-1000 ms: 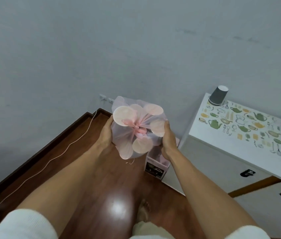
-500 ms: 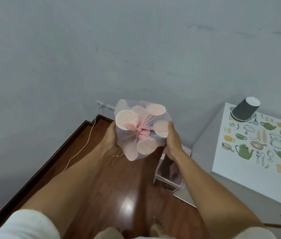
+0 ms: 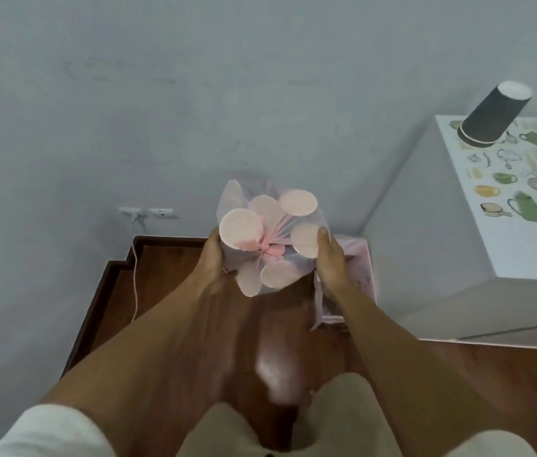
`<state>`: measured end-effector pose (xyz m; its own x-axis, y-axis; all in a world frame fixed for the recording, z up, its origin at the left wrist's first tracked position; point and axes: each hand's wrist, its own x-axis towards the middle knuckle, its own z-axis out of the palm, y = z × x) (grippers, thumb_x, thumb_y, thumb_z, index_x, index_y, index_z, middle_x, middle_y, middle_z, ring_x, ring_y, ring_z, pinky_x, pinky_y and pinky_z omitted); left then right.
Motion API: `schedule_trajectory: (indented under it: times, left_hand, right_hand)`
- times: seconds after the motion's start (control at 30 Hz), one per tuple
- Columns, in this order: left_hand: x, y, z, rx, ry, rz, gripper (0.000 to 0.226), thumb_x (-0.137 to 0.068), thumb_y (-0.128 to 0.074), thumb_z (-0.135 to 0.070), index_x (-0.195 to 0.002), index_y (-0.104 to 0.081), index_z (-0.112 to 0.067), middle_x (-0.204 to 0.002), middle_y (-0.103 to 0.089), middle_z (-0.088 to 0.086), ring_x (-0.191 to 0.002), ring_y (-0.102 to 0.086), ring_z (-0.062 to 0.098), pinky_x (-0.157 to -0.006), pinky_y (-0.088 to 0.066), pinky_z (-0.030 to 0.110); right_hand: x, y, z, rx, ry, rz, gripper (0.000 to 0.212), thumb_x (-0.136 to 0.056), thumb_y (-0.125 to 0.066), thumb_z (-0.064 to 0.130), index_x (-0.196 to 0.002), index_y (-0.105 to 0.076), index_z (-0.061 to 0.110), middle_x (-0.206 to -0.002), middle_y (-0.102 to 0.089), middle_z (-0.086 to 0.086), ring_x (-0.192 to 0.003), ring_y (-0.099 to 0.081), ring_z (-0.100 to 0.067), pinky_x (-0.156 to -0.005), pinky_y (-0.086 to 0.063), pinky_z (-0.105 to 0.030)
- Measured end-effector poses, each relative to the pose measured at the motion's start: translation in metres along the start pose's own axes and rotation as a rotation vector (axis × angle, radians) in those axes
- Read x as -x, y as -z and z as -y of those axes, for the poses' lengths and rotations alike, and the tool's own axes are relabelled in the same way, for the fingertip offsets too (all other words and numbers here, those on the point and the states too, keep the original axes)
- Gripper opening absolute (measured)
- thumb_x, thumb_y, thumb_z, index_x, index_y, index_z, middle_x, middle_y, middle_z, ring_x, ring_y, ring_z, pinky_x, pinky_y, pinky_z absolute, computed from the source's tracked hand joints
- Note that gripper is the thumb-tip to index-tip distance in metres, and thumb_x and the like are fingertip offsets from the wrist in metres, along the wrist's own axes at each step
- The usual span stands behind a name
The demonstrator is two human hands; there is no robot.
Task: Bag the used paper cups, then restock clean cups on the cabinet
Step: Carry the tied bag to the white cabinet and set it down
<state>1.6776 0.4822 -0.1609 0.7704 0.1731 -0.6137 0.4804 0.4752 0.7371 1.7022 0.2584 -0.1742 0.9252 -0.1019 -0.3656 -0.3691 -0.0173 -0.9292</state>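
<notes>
Here, both hands' fingers clamped on tied bag (image 3: 268, 245) of cups, no readable writing

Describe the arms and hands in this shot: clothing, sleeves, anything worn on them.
Both forearms are bare. White sleeves show only at the bottom corners: the left sleeve and the right sleeve. The left hand and right hand wear no gloves; no watch, ring or band is visible.

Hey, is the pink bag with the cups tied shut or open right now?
Tied shut. The bag is gathered into a pink knot at its middle, with the cups sealed inside, held between the left hand and right hand.
</notes>
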Motion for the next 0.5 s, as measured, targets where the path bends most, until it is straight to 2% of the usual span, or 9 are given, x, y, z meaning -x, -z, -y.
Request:
schedule_trajectory:
  times: [0.07,0.1,0.13,0.23,0.3,0.4,0.5]
  left_hand:
    - [-0.027,0.008,0.007,-0.039,0.020,0.039,0.047,-0.102,-0.048,-0.048,-0.127,-0.067,-0.013,-0.118,-0.074,0.012,-0.109,-0.071,0.032,-0.090,-0.061,0.043]
    - [-0.052,0.016,0.020,-0.019,0.020,0.090,0.055,-0.095,-0.055,-0.054,-0.131,-0.068,-0.014,-0.124,-0.073,0.014,-0.119,-0.068,0.036,-0.099,-0.057,0.050]
    - [-0.066,0.022,0.030,-0.044,0.030,0.071,0.063,-0.088,-0.061,-0.058,-0.134,-0.068,-0.017,-0.130,-0.072,0.015,-0.125,-0.065,0.038,-0.106,-0.052,0.055]
    - [-0.136,0.045,0.072,-0.098,0.057,0.062,0.069,-0.078,-0.066,-0.063,-0.133,-0.070,-0.022,-0.131,-0.072,0.010,-0.128,-0.063,0.037,-0.111,-0.047,0.058]
    - [-0.168,0.050,0.097,-0.110,0.038,0.081,0.064,-0.080,-0.066,-0.061,-0.127,-0.073,-0.019,-0.126,-0.074,0.012,-0.124,-0.064,0.038,-0.109,-0.047,0.056]
    - [-0.209,0.057,0.139,-0.103,0.046,0.101,0.038,-0.093,-0.059,-0.040,-0.113,-0.067,-0.009,-0.105,-0.072,0.014,-0.102,-0.068,0.034,-0.089,-0.054,0.042]
    - [-0.257,0.070,0.184,-0.193,0.025,0.017,0.038,-0.099,-0.047,-0.040,-0.117,-0.068,-0.013,-0.107,-0.074,0.008,-0.098,-0.070,0.026,-0.082,-0.056,0.037]
  right_hand:
    - [-0.013,-0.011,-0.032,0.013,-0.003,-0.048,0.048,-0.106,-0.041,0.047,-0.126,-0.065,0.011,-0.123,-0.070,-0.005,-0.117,-0.064,-0.022,-0.107,-0.047,-0.038]
    - [-0.029,-0.020,-0.061,0.002,-0.007,-0.064,0.046,-0.107,-0.042,0.045,-0.125,-0.065,0.011,-0.122,-0.070,-0.003,-0.117,-0.063,-0.022,-0.106,-0.047,-0.037]
    - [-0.034,-0.024,-0.072,0.008,-0.023,-0.070,0.042,-0.107,-0.042,0.042,-0.125,-0.065,0.012,-0.120,-0.069,-0.001,-0.117,-0.062,-0.021,-0.104,-0.046,-0.034]
    - [-0.072,-0.037,-0.133,0.018,-0.050,-0.094,0.040,-0.108,-0.041,0.037,-0.134,-0.060,0.013,-0.123,-0.064,0.001,-0.118,-0.059,-0.020,-0.103,-0.043,-0.032]
    - [-0.100,-0.048,-0.179,0.024,-0.100,-0.099,0.039,-0.107,-0.041,0.032,-0.140,-0.055,0.016,-0.126,-0.060,0.002,-0.118,-0.055,-0.020,-0.105,-0.041,-0.033]
    - [-0.143,-0.063,-0.249,-0.011,-0.166,-0.179,0.041,-0.096,-0.048,0.032,-0.134,-0.055,0.020,-0.127,-0.063,-0.005,-0.116,-0.058,-0.028,-0.107,-0.045,-0.045]
    - [-0.176,-0.072,-0.304,-0.065,-0.204,-0.261,0.033,-0.099,-0.047,0.015,-0.131,-0.051,0.008,-0.121,-0.060,-0.011,-0.109,-0.057,-0.030,-0.091,-0.043,-0.034]
